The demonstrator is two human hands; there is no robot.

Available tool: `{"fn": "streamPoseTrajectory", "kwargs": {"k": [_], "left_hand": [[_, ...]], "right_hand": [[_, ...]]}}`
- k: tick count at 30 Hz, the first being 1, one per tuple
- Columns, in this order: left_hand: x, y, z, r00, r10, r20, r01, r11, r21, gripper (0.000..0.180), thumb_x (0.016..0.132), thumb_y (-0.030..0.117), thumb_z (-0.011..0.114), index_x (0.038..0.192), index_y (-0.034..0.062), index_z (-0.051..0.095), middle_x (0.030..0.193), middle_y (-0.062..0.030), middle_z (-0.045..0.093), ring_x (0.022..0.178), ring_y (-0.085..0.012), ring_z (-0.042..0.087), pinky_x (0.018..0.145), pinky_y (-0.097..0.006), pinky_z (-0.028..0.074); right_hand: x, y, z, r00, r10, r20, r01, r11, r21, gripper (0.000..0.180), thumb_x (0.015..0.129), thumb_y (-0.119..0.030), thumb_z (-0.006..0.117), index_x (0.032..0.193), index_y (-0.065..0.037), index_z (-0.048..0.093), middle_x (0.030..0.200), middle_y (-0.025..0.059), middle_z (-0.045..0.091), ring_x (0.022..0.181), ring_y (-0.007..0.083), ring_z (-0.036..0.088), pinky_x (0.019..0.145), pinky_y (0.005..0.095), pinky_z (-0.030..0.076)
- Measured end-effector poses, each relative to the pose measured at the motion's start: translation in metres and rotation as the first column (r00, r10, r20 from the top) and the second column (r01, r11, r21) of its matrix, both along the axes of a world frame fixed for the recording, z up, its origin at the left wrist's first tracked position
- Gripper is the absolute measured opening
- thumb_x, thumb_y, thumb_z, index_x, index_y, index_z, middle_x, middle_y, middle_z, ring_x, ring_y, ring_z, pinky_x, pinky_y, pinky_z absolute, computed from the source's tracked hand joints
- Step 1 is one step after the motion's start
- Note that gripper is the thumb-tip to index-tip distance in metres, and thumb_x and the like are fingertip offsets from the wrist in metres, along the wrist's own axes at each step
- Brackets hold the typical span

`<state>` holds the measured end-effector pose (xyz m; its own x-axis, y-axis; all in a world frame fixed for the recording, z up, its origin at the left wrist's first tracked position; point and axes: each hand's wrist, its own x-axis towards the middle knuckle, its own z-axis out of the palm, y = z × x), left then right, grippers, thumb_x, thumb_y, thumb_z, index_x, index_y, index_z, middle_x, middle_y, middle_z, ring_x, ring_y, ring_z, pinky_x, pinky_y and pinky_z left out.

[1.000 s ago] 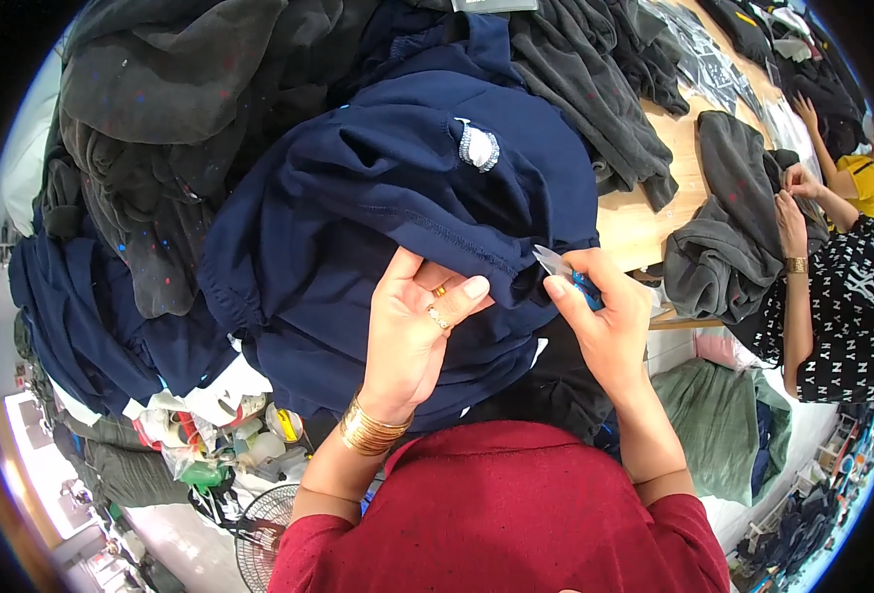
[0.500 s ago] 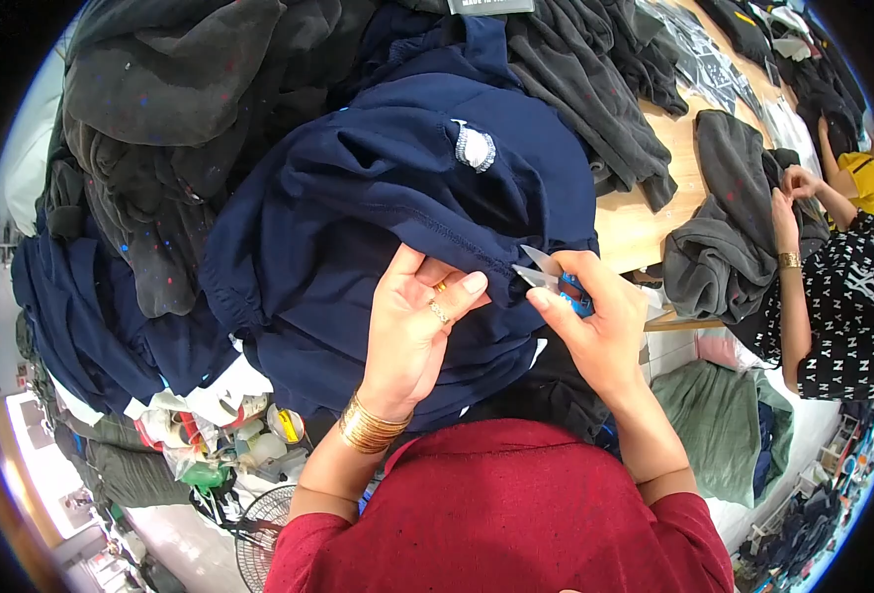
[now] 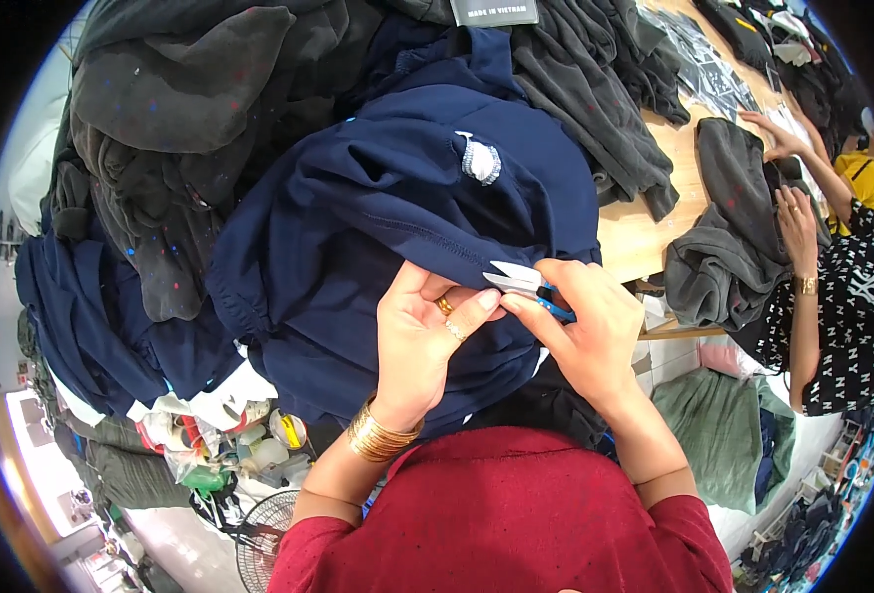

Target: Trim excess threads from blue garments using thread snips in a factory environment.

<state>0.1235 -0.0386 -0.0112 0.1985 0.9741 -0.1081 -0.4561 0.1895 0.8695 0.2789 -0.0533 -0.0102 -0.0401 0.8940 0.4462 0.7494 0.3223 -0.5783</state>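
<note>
A dark navy garment (image 3: pixel 304 237) lies bunched in front of me, with a stitched seam and a small white patch (image 3: pixel 480 161) showing. My left hand (image 3: pixel 422 326), with rings and gold bangles, is closed on the garment's seamed edge, thumb on top. Blue-handled thread snips (image 3: pixel 513 281) are in my right hand (image 3: pixel 593 321). Their two blades stand apart, tips pointing left, beside the seam and just above my left thumb. Whether a thread lies between the blades is too small to tell.
Dark grey garments (image 3: pixel 170 109) are heaped at the back left, more at the back right. On the right, a co-worker (image 3: pixel 842 296) handles a grey garment (image 3: pixel 729 227) on a wooden table (image 3: pixel 640 237). A fan guard (image 3: pixel 264 534) and clutter stand at the lower left.
The snips and my right hand have shifted left, close to my left thumb. My left thumb has come down on the cloth. The co-worker's one hand has reached farther across the table.
</note>
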Motion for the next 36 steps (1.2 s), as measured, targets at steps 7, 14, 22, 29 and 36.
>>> {"fn": "streamPoseTrajectory", "kwargs": {"k": [7, 14, 22, 29, 36], "left_hand": [[-0.002, 0.000, -0.002, 0.998, 0.018, -0.059, -0.016, 0.999, 0.032, 0.032, 0.079, -0.009, 0.061, 0.109, -0.0021, 0.052, 0.101, -0.0122, 0.062, 0.088, -0.0177, 0.062, 0.077, -0.029, 0.052], [-0.002, 0.000, 0.001, 0.999, 0.043, -0.027, -0.043, 0.999, -0.001, 0.033, 0.078, -0.009, 0.061, 0.108, -0.0020, 0.052, 0.099, -0.0117, 0.062, 0.086, -0.0165, 0.062, 0.076, -0.028, 0.052], [-0.006, 0.008, 0.005, 0.998, 0.029, -0.061, -0.035, 0.995, -0.096, 0.022, 0.080, -0.001, 0.064, 0.098, -0.0016, 0.052, 0.085, -0.0121, 0.062, 0.071, -0.0163, 0.063, 0.067, -0.028, 0.053], [-0.015, 0.034, 0.039, 0.568, 0.547, -0.615, 0.226, 0.615, 0.756, 0.041, 0.070, 0.009, 0.072, 0.107, 0.0082, 0.057, 0.103, -0.0051, 0.059, 0.089, -0.0191, 0.053, 0.072, -0.027, 0.043], [-0.036, 0.062, 0.028, 0.751, -0.039, -0.659, 0.382, 0.840, 0.386, 0.019, 0.090, 0.015, 0.055, 0.078, 0.0001, 0.054, 0.068, 0.0073, 0.043, 0.063, -0.0010, 0.035, 0.056, -0.016, 0.029]], "right_hand": [[0.001, 0.002, 0.004, 1.000, -0.009, 0.015, 0.009, 1.000, 0.011, 0.024, 0.073, -0.026, 0.072, 0.082, -0.006, 0.061, 0.066, 0.0042, 0.057, 0.056, 0.0178, 0.053, 0.051, 0.0275, 0.042], [0.011, 0.001, -0.011, 0.886, 0.012, -0.464, -0.013, 1.000, 0.001, 0.047, 0.062, -0.033, 0.081, 0.092, -0.005, 0.058, 0.075, 0.0026, 0.054, 0.058, 0.0109, 0.049, 0.050, 0.0219, 0.039], [0.003, 0.007, -0.014, 0.954, 0.111, -0.280, -0.052, 0.976, 0.210, 0.025, 0.065, 0.004, 0.071, 0.087, -0.007, 0.063, 0.084, 0.0066, 0.057, 0.074, 0.0186, 0.060, 0.059, 0.0270, 0.048], [0.020, 0.024, 0.007, 0.792, 0.127, -0.597, -0.275, 0.947, -0.164, 0.007, 0.086, -0.005, 0.057, 0.091, -0.003, 0.053, 0.080, -0.0019, 0.052, 0.072, 0.0046, 0.047, 0.067, 0.0195, 0.040], [0.019, 0.037, 0.022, 0.651, 0.005, -0.759, -0.261, 0.940, -0.218, 0.013, 0.085, -0.005, 0.057, 0.097, -0.005, 0.052, 0.079, -0.0038, 0.049, 0.073, 0.0028, 0.044, 0.069, 0.0168, 0.035]]}}
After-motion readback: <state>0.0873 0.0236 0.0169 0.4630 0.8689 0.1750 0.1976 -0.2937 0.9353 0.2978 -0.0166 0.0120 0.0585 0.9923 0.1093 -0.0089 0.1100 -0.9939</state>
